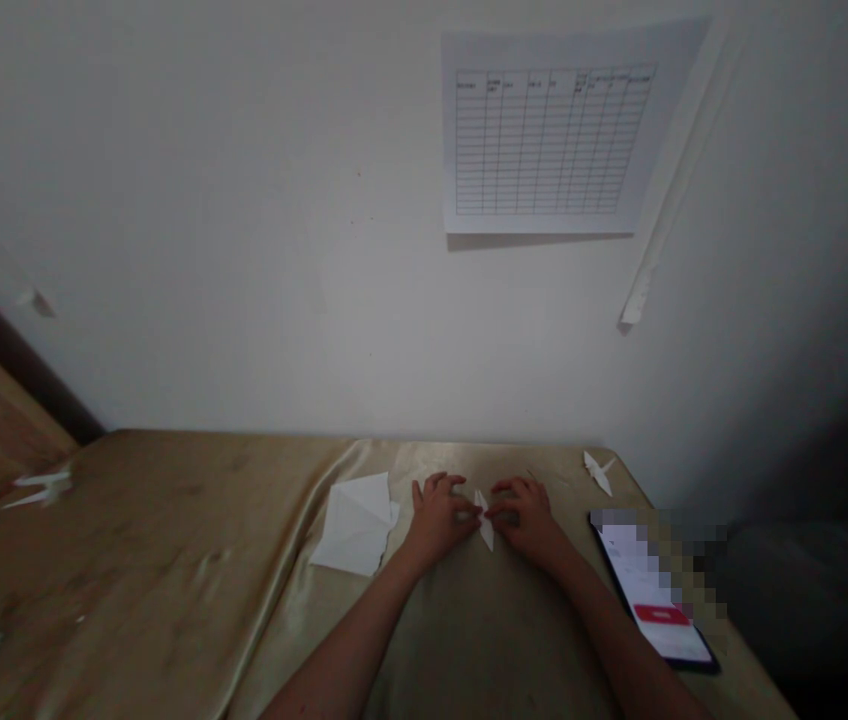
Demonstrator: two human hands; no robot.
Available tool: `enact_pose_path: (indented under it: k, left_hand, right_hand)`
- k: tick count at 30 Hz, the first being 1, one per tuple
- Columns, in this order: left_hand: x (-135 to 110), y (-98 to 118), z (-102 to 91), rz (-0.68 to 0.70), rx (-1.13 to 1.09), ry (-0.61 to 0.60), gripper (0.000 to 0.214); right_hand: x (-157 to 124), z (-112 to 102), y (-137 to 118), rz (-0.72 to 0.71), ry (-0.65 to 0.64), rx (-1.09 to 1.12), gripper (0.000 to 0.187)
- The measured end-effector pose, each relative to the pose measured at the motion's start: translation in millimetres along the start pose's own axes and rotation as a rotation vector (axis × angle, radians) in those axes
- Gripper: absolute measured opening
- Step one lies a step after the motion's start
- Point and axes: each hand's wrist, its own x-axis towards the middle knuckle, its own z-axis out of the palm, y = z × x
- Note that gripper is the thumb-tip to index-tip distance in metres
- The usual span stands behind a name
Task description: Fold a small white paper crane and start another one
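Observation:
A small folded white paper piece (486,532), narrow and pointed at both ends, is between my two hands just above or on the cloth-covered table (469,640). My left hand (443,508) pinches its left side with thumb and fingertips. From the right, my right hand (525,510) pinches the same piece, its fingers curled. The fingertips cover the middle of the folded paper. Left of my left hand lies a creased white paper sheet (353,525) with a torn right edge.
A phone (653,590) with a lit screen lies by my right forearm. A folded paper crane (599,473) rests at the back right corner. More folded paper figures (41,488) lie at the left. A printed table sheet (544,140) hangs on the wall (206,250) behind.

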Motion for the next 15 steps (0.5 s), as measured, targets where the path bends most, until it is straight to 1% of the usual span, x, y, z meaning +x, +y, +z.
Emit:
enact_pose_path:
  k: [3,6,15]
  left_hand:
    - [-1.6,-2.3,-3.4,0.027,-0.009,-0.059,0.034]
    - [-2.2,-3.5,-5.3,0.038,-0.017,-0.072,0.041]
    - [1.1,-5.6,-3.0,0.077,-0.054,0.009,0.023]
  right_hand:
    - [1.4,1.1,2.9,-0.008,-0.008,0.006,0.020]
    - [2.4,2.9,5.5,-0.016,0.006,0.014,0.018]
    - [1.8,3.6,7.4,-0.021,0.010,0.018,0.018]
